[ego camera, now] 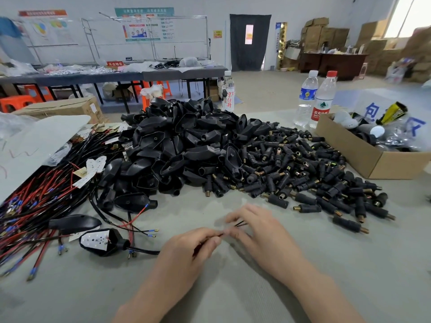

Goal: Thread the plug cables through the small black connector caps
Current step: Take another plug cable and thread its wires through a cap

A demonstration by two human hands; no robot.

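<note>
I see my left hand (194, 249) and right hand (261, 231) meeting fingertip to fingertip, both pinching a thin red-and-black cable (240, 223), with the connector caps (293, 166) heaped at one o'clock, well apart.

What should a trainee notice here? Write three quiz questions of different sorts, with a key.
1. True or false: the left hand and right hand both pinch thin wires.
2. The pile of caps lies where? A: left of the housings; B: right of them; C: in the box.
3. How many bottles stand behind the piles?
Key: 1 true; 2 B; 3 three.
</note>
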